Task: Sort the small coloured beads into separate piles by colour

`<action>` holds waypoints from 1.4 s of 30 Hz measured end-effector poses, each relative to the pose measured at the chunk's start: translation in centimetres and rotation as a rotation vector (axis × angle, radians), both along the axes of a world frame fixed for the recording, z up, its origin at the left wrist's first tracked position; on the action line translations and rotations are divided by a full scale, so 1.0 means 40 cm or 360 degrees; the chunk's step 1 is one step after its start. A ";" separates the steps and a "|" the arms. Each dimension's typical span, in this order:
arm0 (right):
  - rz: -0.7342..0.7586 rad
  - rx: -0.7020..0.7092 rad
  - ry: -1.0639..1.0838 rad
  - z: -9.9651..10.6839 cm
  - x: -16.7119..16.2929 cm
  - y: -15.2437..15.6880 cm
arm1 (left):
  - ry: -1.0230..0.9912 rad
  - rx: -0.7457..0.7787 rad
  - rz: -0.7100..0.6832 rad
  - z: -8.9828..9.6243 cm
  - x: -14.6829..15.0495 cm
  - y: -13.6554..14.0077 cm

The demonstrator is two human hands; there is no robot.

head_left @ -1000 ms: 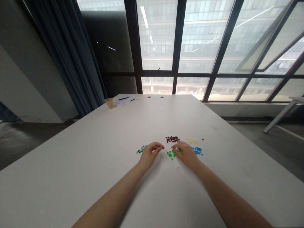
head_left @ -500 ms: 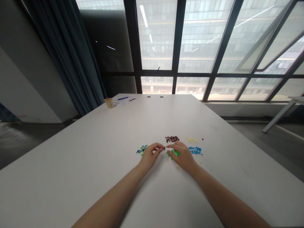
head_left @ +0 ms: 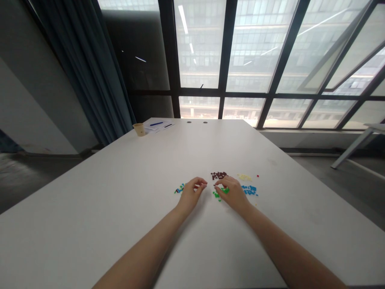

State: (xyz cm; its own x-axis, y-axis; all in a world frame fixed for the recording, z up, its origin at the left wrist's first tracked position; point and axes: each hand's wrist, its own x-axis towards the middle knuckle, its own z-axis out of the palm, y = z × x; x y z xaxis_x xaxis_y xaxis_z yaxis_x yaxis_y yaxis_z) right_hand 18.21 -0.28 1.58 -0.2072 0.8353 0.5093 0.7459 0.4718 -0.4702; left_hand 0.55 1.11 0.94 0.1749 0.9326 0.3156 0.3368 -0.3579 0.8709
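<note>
Small coloured pieces, apparently toy building bricks, lie sorted on the white table (head_left: 126,208). My left hand (head_left: 192,190) has thumb and fingertips pinched together; what they hold, if anything, is too small to make out. It partly covers a mixed pile (head_left: 179,188) of blue, green and dark pieces. Opposite it, my right hand (head_left: 233,193) pinches a tiny dark brown brick (head_left: 214,185) between thumb and index finger. That hand hovers over the green bricks (head_left: 216,195), hiding part of them. Just beyond it sit the dark brown bricks (head_left: 219,175), with blue bricks (head_left: 250,190) to its right.
Pale yellow bricks (head_left: 244,177) and one red piece (head_left: 258,176) lie farther right. At the far left of the table stand a paper cup (head_left: 139,129) and papers (head_left: 164,127) with a blue pen (head_left: 156,123). Windows rise behind the table.
The dark brown brick has passed from my left fingertips to my right hand, whose thumb and finger have closed on it. My hands have drawn slightly apart.
</note>
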 end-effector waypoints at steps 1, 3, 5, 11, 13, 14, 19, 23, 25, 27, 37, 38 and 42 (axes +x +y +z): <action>-0.0042 -0.0019 -0.0040 -0.001 0.006 0.014 | -0.0007 -0.0002 0.0046 0.000 -0.006 0.006; -0.0114 -0.0064 -0.0135 -0.004 0.016 0.046 | -0.0014 -0.0011 0.0119 -0.002 -0.018 0.018; -0.0167 -0.0119 -0.0249 -0.007 0.020 0.080 | -0.0012 -0.0013 0.0165 -0.006 -0.027 0.030; -0.0276 -0.0252 -0.0519 -0.021 -0.011 0.158 | 0.0029 -0.0002 0.0251 -0.017 -0.050 0.051; -0.0287 -0.0290 -0.0552 -0.029 -0.022 0.173 | 0.0022 -0.0017 0.0278 -0.016 -0.058 0.053; -0.0285 -0.0304 -0.0558 -0.033 -0.026 0.178 | 0.0016 -0.0021 0.0282 -0.015 -0.061 0.053; -0.0288 -0.0375 -0.0559 -0.040 -0.030 0.184 | 0.0039 0.0005 0.0247 -0.013 -0.059 0.049; -0.0290 -0.0331 -0.0476 -0.023 -0.021 0.169 | 0.0044 0.0015 0.0289 -0.012 -0.069 0.057; -0.0290 -0.0284 -0.0424 -0.012 -0.011 0.156 | 0.0071 0.0048 0.0361 -0.013 -0.084 0.068; -0.0282 -0.0242 -0.0371 -0.004 0.005 0.139 | 0.0173 0.0092 0.0432 -0.014 -0.103 0.079; -0.0324 -0.0287 -0.0097 -0.044 0.075 0.030 | 0.1112 0.0087 0.0285 -0.018 -0.086 0.055; -0.0327 -0.0289 -0.0080 -0.046 0.075 0.026 | 0.1156 0.0075 0.0285 -0.017 -0.081 0.051; -0.0292 -0.0292 -0.0019 -0.035 0.067 0.022 | 0.1271 0.0056 0.0321 -0.013 -0.071 0.047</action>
State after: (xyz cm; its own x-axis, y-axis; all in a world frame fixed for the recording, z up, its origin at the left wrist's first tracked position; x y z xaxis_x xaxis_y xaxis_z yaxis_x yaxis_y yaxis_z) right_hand 20.90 0.62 0.17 -0.0484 0.9377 0.3441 0.8171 0.2353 -0.5263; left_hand -2.29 3.01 0.41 0.1894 0.9620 0.1968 0.9107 -0.2470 0.3311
